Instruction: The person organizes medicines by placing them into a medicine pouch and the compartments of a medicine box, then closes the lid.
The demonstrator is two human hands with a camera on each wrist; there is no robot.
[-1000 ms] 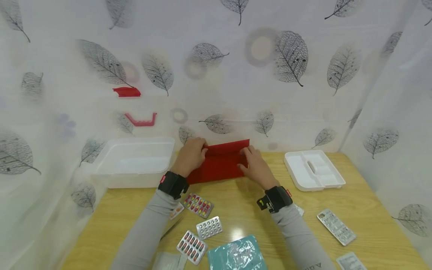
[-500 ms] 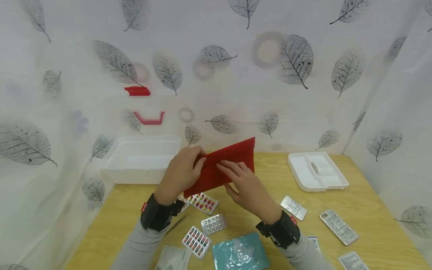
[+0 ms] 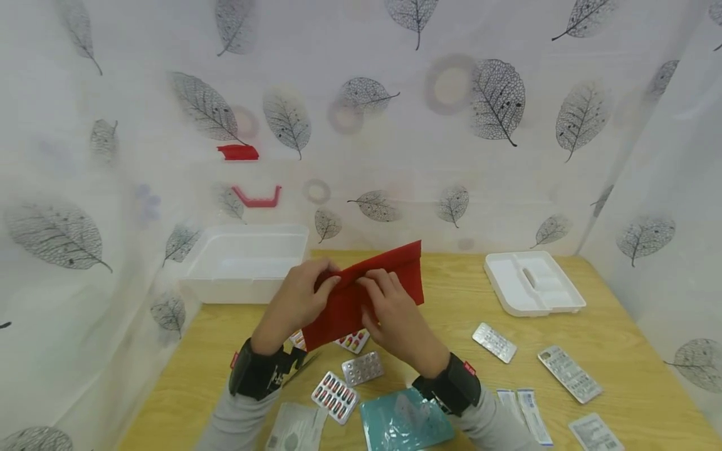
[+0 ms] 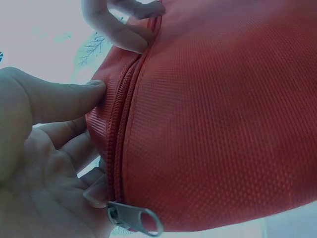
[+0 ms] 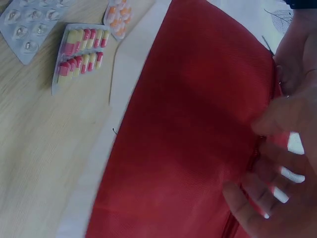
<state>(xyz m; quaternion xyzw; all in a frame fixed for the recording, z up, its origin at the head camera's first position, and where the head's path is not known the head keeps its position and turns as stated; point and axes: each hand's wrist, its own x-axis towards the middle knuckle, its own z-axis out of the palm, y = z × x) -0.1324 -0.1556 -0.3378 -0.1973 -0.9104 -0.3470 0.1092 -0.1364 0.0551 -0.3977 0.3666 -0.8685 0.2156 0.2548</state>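
A red fabric zip pouch (image 3: 403, 266) is held up, tilted, above the table. My left hand (image 3: 296, 304) grips its left end, with the thumb on the near face and fingers behind the edge. In the left wrist view the zipper (image 4: 119, 114) runs along the pouch's edge, and its metal pull (image 4: 146, 220) hangs near the left fingers. My right hand (image 3: 400, 322) touches the pouch around its middle. Its fingers (image 5: 247, 196) rest along the zipper, spread apart, as the right wrist view shows. The inside of the pouch is hidden.
Behind the left hand stands a white plastic box (image 3: 242, 288); a white divided tray (image 3: 536, 285) lies back right. Several blister packs, including one with capsules (image 3: 335, 398), and a teal packet (image 3: 403, 423) lie in front. More packs (image 3: 570, 374) and paper strips (image 3: 533, 416) lie at right.
The pouch has come nearer and lower and turned from level to slanting. My right hand has moved from its right end to the zipper near the middle. The left hand keeps its hold.
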